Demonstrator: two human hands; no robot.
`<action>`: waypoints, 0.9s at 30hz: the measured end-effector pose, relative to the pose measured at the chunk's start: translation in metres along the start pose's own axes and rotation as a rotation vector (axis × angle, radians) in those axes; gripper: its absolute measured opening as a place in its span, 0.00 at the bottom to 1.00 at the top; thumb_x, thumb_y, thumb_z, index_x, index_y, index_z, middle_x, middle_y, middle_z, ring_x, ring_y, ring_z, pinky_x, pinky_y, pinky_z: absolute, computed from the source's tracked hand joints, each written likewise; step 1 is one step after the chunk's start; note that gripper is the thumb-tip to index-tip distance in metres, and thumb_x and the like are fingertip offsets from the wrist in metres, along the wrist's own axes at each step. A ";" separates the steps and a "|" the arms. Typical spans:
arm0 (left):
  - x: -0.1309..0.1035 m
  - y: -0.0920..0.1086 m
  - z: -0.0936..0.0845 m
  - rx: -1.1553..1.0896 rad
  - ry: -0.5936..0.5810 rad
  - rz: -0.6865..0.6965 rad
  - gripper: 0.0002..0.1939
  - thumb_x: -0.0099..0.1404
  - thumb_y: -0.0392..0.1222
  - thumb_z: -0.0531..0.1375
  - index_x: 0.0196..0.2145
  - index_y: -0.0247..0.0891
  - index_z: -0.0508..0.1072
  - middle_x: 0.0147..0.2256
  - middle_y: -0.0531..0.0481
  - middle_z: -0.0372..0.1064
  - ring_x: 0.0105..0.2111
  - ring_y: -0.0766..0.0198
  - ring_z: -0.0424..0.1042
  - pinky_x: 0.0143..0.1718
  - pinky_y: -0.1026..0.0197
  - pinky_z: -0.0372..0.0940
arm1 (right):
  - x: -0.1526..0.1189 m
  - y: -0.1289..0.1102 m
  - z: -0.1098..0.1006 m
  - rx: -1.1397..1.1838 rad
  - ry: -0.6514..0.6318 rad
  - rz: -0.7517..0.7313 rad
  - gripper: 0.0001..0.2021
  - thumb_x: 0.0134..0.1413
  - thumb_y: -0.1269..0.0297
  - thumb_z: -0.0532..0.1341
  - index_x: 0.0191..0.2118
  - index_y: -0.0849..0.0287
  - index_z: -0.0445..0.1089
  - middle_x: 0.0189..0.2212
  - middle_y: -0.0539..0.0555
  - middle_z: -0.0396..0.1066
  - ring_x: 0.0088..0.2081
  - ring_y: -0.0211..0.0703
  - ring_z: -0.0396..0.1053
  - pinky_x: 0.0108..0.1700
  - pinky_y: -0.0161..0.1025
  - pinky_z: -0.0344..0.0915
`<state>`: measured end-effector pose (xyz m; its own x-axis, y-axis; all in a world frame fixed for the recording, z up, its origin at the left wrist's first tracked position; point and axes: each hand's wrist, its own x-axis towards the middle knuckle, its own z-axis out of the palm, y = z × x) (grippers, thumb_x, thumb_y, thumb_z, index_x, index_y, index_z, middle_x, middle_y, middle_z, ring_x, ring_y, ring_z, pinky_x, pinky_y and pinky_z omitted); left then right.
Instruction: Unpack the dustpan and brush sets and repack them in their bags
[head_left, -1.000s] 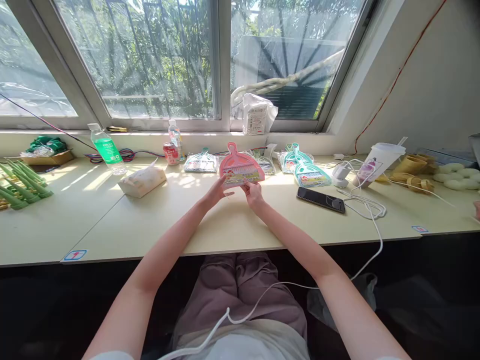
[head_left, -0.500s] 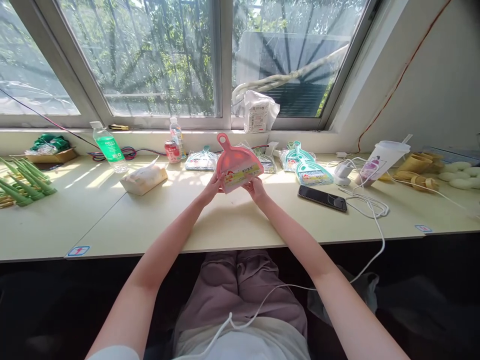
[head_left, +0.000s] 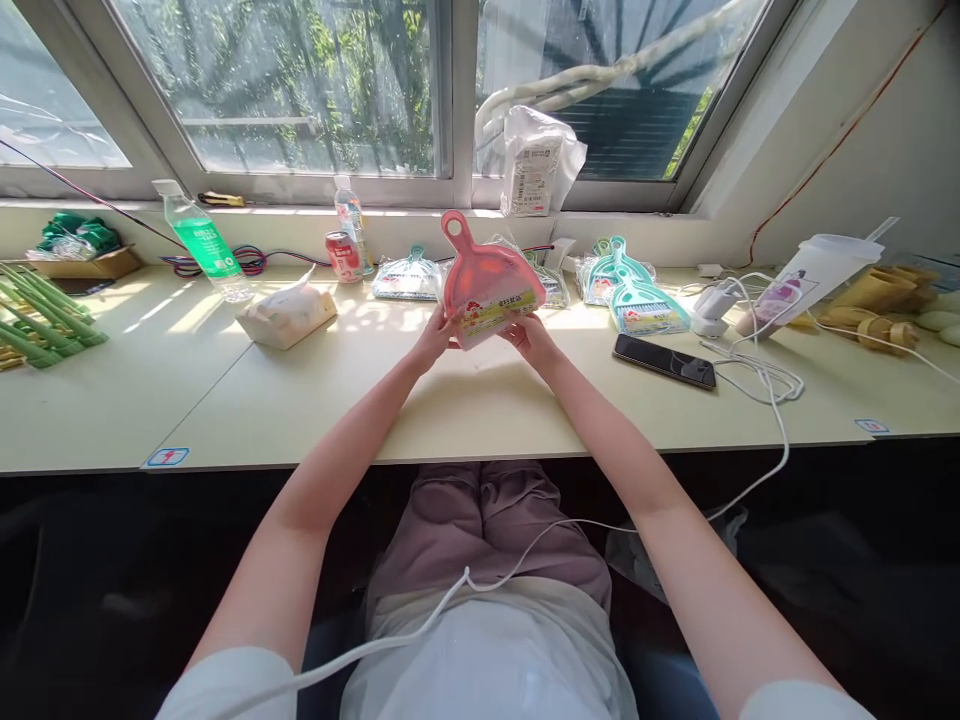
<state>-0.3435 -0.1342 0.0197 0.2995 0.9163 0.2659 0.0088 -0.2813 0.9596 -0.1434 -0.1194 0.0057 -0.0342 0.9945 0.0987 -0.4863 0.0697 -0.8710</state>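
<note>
Between my two hands a pink dustpan (head_left: 487, 275) in a clear wrapper is held up over the table, its looped handle pointing up and a little left. A yellow printed label runs along its lower edge. My left hand (head_left: 437, 338) grips the lower left corner; my right hand (head_left: 531, 335) pinches the lower right edge. Behind it lie more wrapped dustpans: a pale teal one (head_left: 409, 275) to the left, and teal ones (head_left: 646, 300) to the right. Another wrapped set (head_left: 555, 285) is partly hidden behind the pink dustpan.
On the right are a black phone (head_left: 664, 361), a white charger (head_left: 714, 308) with a coiled cable, and a tilted plastic cup (head_left: 814, 280). To the left stand a tissue pack (head_left: 287, 312), a green-labelled bottle (head_left: 206, 245) and a red can (head_left: 343, 257). A white cable crosses my lap.
The view has tipped downward, so the table and its things sit higher in the picture. Both hands keep hold of the pink dustpan, its pose nearly the same.
</note>
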 end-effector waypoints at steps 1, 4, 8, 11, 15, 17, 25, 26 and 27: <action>0.000 0.000 0.000 0.001 -0.006 0.003 0.30 0.65 0.60 0.56 0.59 0.44 0.60 0.55 0.41 0.67 0.51 0.50 0.70 0.39 0.52 0.73 | -0.001 -0.001 0.000 -0.005 -0.007 0.001 0.09 0.48 0.72 0.64 0.37 0.56 0.71 0.38 0.49 0.78 0.41 0.42 0.76 0.49 0.43 0.75; 0.000 0.001 -0.001 -0.005 -0.021 -0.002 0.30 0.65 0.61 0.56 0.59 0.44 0.59 0.56 0.41 0.66 0.50 0.50 0.71 0.39 0.52 0.73 | -0.003 -0.002 -0.003 -0.025 -0.062 0.006 0.09 0.50 0.70 0.63 0.39 0.55 0.71 0.40 0.50 0.78 0.43 0.42 0.76 0.51 0.43 0.74; 0.001 0.002 -0.001 -0.023 -0.025 -0.027 0.31 0.65 0.60 0.56 0.60 0.45 0.57 0.57 0.41 0.66 0.50 0.51 0.71 0.37 0.55 0.73 | -0.002 -0.002 -0.008 -0.024 -0.142 -0.005 0.11 0.49 0.70 0.65 0.40 0.55 0.71 0.41 0.50 0.78 0.42 0.42 0.76 0.52 0.44 0.74; 0.001 0.003 0.001 -0.006 -0.008 -0.039 0.30 0.64 0.58 0.58 0.59 0.45 0.58 0.56 0.42 0.67 0.51 0.51 0.70 0.36 0.57 0.72 | 0.001 0.002 -0.010 -0.033 -0.142 -0.019 0.11 0.48 0.68 0.66 0.40 0.55 0.71 0.41 0.50 0.78 0.43 0.43 0.76 0.51 0.45 0.74; 0.000 0.005 0.005 0.006 0.015 -0.032 0.29 0.63 0.56 0.59 0.58 0.43 0.60 0.53 0.43 0.69 0.49 0.51 0.71 0.33 0.57 0.72 | 0.002 0.007 -0.010 -0.063 -0.057 -0.040 0.12 0.49 0.63 0.67 0.41 0.55 0.71 0.40 0.51 0.78 0.44 0.44 0.76 0.51 0.45 0.74; 0.000 0.005 0.006 0.005 0.029 -0.029 0.29 0.62 0.55 0.59 0.57 0.42 0.62 0.52 0.43 0.69 0.48 0.51 0.71 0.33 0.57 0.72 | 0.002 0.008 -0.009 -0.066 -0.041 -0.048 0.13 0.49 0.61 0.68 0.42 0.56 0.71 0.40 0.52 0.77 0.44 0.44 0.76 0.51 0.45 0.74; 0.000 0.006 0.004 -0.065 0.049 -0.008 0.30 0.60 0.58 0.61 0.56 0.42 0.63 0.51 0.42 0.69 0.46 0.52 0.73 0.33 0.56 0.73 | -0.002 0.011 -0.002 -0.068 -0.072 -0.111 0.19 0.40 0.64 0.73 0.41 0.57 0.72 0.44 0.53 0.77 0.50 0.47 0.73 0.55 0.45 0.72; -0.002 0.007 0.004 -0.103 0.019 -0.016 0.31 0.60 0.59 0.61 0.56 0.43 0.62 0.52 0.42 0.69 0.46 0.52 0.73 0.34 0.54 0.74 | -0.003 0.011 -0.001 -0.066 -0.041 -0.125 0.19 0.39 0.65 0.73 0.40 0.57 0.72 0.43 0.52 0.77 0.51 0.48 0.73 0.55 0.45 0.72; -0.003 0.009 0.005 -0.148 -0.022 -0.026 0.32 0.60 0.58 0.61 0.57 0.45 0.61 0.53 0.43 0.68 0.47 0.52 0.73 0.36 0.53 0.74 | -0.003 0.011 0.001 -0.064 -0.015 -0.138 0.18 0.38 0.65 0.73 0.39 0.57 0.71 0.43 0.52 0.76 0.51 0.48 0.72 0.56 0.45 0.72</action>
<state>-0.3400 -0.1407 0.0267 0.3217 0.9159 0.2402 -0.1238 -0.2108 0.9697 -0.1498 -0.1221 -0.0038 0.0157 0.9738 0.2267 -0.4310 0.2112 -0.8773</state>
